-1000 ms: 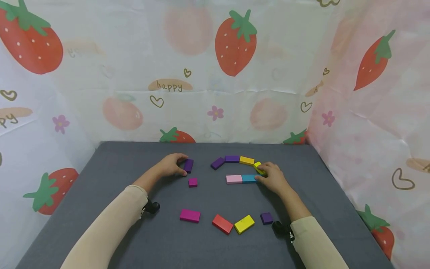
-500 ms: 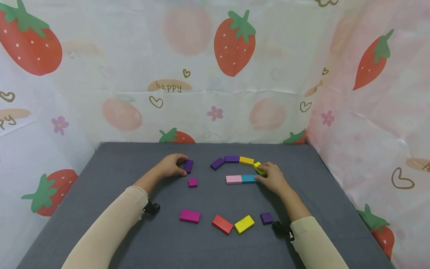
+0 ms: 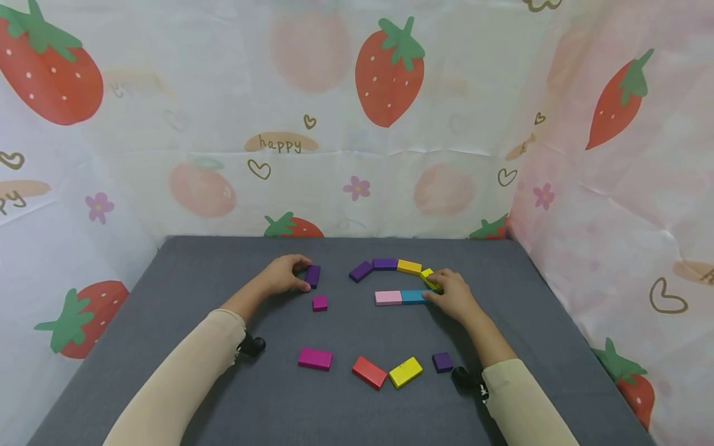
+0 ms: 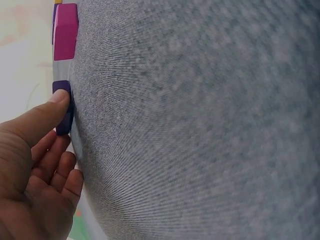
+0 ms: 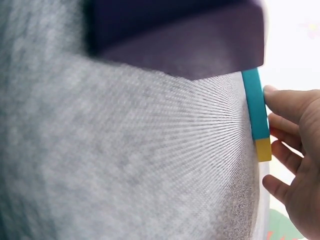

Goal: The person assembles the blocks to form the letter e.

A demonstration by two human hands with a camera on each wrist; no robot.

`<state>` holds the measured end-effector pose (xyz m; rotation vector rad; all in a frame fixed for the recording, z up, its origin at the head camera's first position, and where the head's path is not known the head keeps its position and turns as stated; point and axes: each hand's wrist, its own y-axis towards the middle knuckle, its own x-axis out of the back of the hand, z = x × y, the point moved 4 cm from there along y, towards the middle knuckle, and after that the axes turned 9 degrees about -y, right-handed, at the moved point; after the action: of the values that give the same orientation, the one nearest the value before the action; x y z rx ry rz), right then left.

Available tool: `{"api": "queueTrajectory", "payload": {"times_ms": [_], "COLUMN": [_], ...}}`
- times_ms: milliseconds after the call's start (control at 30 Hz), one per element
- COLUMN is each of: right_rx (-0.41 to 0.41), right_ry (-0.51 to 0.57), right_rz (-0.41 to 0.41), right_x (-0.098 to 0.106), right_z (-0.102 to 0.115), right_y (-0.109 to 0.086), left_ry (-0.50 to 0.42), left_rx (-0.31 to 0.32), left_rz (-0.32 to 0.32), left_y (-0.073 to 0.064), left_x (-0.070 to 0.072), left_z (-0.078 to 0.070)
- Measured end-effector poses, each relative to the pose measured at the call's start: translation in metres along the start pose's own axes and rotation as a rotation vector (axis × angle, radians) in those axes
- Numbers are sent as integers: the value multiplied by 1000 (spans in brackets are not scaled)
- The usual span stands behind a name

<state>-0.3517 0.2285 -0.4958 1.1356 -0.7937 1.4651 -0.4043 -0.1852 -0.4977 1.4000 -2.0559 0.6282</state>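
Observation:
My left hand [image 3: 283,275] pinches a purple block [image 3: 314,276] between thumb and fingers at the far left of the table; the left wrist view shows the thumb on the purple block [image 4: 62,122]. With curled fingers, my right hand [image 3: 456,297] grips a small yellow block [image 3: 427,274] at the right end of a curved row. Its thumb lies by the blue block [image 3: 414,297], whose right end it hides. That row also holds a golden-yellow block [image 3: 409,267] and two purple blocks [image 3: 385,264]. A pink block [image 3: 387,298] adjoins the blue one.
A small magenta block [image 3: 320,303] lies just nearer than the left-hand block. Closer to me are a magenta block [image 3: 315,358], a red block [image 3: 369,372], a yellow block [image 3: 405,372] and a purple block [image 3: 443,362]. Strawberry-print cloth [image 3: 334,204] hangs around the grey table [image 3: 223,272].

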Motion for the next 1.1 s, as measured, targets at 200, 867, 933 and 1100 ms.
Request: {"api": "queueTrajectory", "payload": {"times_ms": [200, 867, 933, 1100], "right_rx": [-6, 3, 5, 1], "right_ry": [3, 2, 0, 0], "right_rz": [-1, -3, -3, 1], "right_x": [0, 0, 0, 1], "right_z": [0, 2, 2, 1], "right_y": [0, 0, 1, 0], "left_ry": [-21, 4, 1, -6], "left_rx": [5, -72, -71, -77], "left_rz": [1, 21, 25, 36], "left_y": [-1, -15, -15, -14], "left_x": [3, -8, -11, -21], "left_z": [-4, -49, -52, -59]}}
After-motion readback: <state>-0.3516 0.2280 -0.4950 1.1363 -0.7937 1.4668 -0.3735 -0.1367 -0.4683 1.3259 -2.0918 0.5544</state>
